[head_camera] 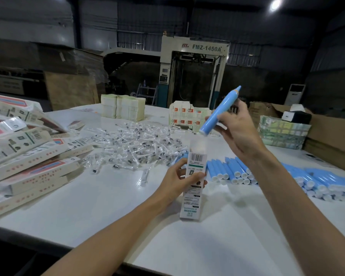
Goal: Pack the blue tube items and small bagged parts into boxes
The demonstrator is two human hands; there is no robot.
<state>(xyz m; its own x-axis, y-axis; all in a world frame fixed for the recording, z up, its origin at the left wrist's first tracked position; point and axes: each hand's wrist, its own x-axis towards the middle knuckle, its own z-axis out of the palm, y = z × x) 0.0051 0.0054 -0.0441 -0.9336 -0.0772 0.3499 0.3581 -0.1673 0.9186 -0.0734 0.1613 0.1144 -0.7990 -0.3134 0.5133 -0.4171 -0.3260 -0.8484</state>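
One blue plastic tube point(224, 103) slants mid-frame, pinched in the right hand point(239, 128). Left hand point(177, 180) grips the upright white carton point(191, 202) just beneath.

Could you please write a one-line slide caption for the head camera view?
Right hand holds a blue tube tilted above the open box gripped upright by the left hand.

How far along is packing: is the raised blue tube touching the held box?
Cannot tell. Head view: the blue tube ends over the box, its top blurred; no contact or gap shows.
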